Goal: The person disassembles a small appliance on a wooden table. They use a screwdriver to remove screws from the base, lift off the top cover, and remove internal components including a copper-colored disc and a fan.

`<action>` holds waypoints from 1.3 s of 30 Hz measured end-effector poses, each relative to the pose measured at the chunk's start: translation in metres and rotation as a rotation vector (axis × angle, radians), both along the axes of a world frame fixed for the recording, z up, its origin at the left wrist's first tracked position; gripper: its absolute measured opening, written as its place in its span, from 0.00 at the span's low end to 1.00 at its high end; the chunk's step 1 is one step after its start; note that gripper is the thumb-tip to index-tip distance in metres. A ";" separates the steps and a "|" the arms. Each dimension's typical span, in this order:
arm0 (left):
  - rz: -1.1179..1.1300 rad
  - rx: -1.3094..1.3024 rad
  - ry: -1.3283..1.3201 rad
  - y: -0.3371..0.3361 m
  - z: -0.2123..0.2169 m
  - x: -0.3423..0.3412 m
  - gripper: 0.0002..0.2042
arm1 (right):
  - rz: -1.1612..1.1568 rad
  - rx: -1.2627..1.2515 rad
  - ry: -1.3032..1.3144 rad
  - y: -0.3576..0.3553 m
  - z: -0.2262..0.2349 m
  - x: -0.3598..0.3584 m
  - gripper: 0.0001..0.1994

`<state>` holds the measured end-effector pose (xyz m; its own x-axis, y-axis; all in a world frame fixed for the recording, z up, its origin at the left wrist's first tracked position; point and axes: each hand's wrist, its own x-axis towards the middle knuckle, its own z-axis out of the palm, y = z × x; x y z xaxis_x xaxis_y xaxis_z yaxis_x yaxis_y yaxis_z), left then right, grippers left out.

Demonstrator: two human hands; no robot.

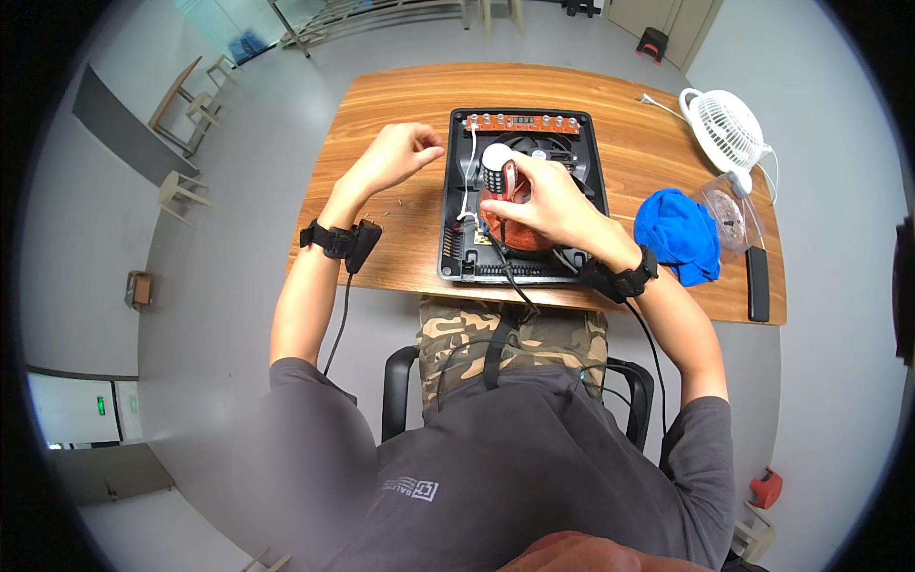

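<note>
An opened induction cooker [456,191] lies in front of me, its black housing showing a fan, an orange-red coil and white wires. Along its far edge runs an orange circuit board [524,123] with several round metal parts. My right hand [548,202] is wrapped round a screwdriver [498,172] with a white cap and a black-and-red handle, held upright over the coil. Its tip is hard to make out. My left hand [393,155] hovers just left of the housing, fingers loosely bent and thumb stretched out, with nothing visible in it. Small screws [400,202] lie near my left wrist.
On the right of the wooden table [381,95] are a blue cloth [679,234], a clear container [732,217], a white fan [726,131] with a cord, and a black bar [758,284]. Black cables hang from both wrist straps.
</note>
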<state>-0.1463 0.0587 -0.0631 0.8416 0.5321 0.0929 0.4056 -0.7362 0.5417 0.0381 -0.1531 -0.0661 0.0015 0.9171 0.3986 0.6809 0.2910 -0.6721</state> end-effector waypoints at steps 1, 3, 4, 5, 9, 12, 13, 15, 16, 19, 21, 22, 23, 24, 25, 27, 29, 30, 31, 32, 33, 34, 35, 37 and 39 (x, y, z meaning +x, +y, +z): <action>-0.037 -0.009 -0.022 -0.009 0.007 0.005 0.11 | 0.003 -0.024 0.005 -0.001 0.000 -0.001 0.22; -0.110 -0.026 -0.069 -0.024 0.018 0.015 0.11 | 0.011 -0.072 0.014 -0.002 0.002 -0.002 0.26; -0.163 -0.019 -0.089 -0.029 0.020 0.019 0.11 | 0.010 -0.055 -0.002 -0.003 0.000 -0.003 0.26; -0.188 -0.036 -0.134 -0.035 0.022 0.022 0.11 | 0.015 -0.045 0.006 -0.003 -0.001 -0.004 0.24; -0.260 -0.100 -0.195 -0.054 0.033 0.031 0.12 | 0.034 -0.004 0.046 -0.006 -0.003 -0.007 0.21; -0.291 -0.114 -0.193 -0.061 0.039 0.033 0.11 | 0.035 -0.020 0.039 -0.008 -0.002 -0.007 0.21; -0.299 -0.113 -0.203 -0.063 0.040 0.033 0.11 | 0.036 -0.017 0.039 -0.009 -0.003 -0.007 0.20; -0.315 -0.109 -0.223 -0.068 0.043 0.033 0.11 | 0.038 -0.009 0.039 -0.008 -0.007 -0.007 0.20; -0.328 -0.104 -0.235 -0.068 0.043 0.033 0.11 | 0.037 0.001 0.034 -0.008 -0.008 -0.007 0.20; -0.350 -0.089 -0.253 -0.070 0.044 0.032 0.12 | 0.034 0.017 0.037 -0.011 -0.009 -0.007 0.20; -0.340 -0.079 -0.239 -0.073 0.050 0.030 0.13 | 0.034 0.012 0.057 -0.012 -0.009 -0.008 0.20; -0.340 -0.078 -0.237 -0.074 0.052 0.030 0.13 | 0.033 0.017 0.050 -0.012 -0.010 -0.008 0.20; -0.340 -0.078 -0.236 -0.076 0.053 0.029 0.13 | 0.032 0.023 0.043 -0.012 -0.011 -0.008 0.20; -0.340 -0.076 -0.235 -0.078 0.055 0.028 0.13 | 0.032 0.029 0.035 -0.012 -0.011 -0.008 0.20; -0.340 -0.076 -0.238 -0.079 0.056 0.029 0.13 | 0.031 0.032 0.036 -0.013 -0.011 -0.008 0.21; -0.339 -0.075 -0.244 -0.081 0.056 0.029 0.12 | 0.031 0.037 0.039 -0.014 -0.009 -0.008 0.21; -0.331 -0.066 -0.237 -0.082 0.056 0.028 0.12 | 0.028 0.031 0.033 -0.014 -0.009 -0.008 0.21; -0.328 -0.062 -0.232 -0.082 0.056 0.028 0.12 | 0.026 0.027 0.030 -0.015 -0.009 -0.008 0.21; -0.332 -0.062 -0.237 -0.083 0.056 0.028 0.12 | 0.028 0.026 0.038 -0.015 -0.009 -0.008 0.21; -0.337 -0.062 -0.241 -0.083 0.056 0.028 0.12 | 0.031 0.026 0.045 -0.015 -0.010 -0.008 0.21; -0.339 -0.061 -0.245 -0.084 0.056 0.027 0.12 | 0.036 0.026 0.053 -0.015 -0.010 -0.009 0.21; -0.340 -0.063 -0.246 -0.084 0.056 0.027 0.12 | 0.036 0.027 0.052 -0.015 -0.009 -0.009 0.21; -0.341 -0.065 -0.246 -0.084 0.056 0.027 0.12 | 0.036 0.027 0.050 -0.016 -0.008 -0.009 0.21; -0.338 -0.065 -0.241 -0.084 0.057 0.027 0.12 | 0.036 0.023 0.049 -0.016 -0.008 -0.010 0.21; -0.334 -0.059 -0.229 -0.085 0.058 0.027 0.12 | 0.035 0.013 0.050 -0.017 -0.007 -0.009 0.21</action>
<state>-0.1196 -0.0262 -0.0052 0.9301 0.2430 0.2754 0.0135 -0.7720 0.6354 0.0289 -0.1696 -0.0735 -0.0103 0.9116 0.4110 0.6359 0.3232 -0.7008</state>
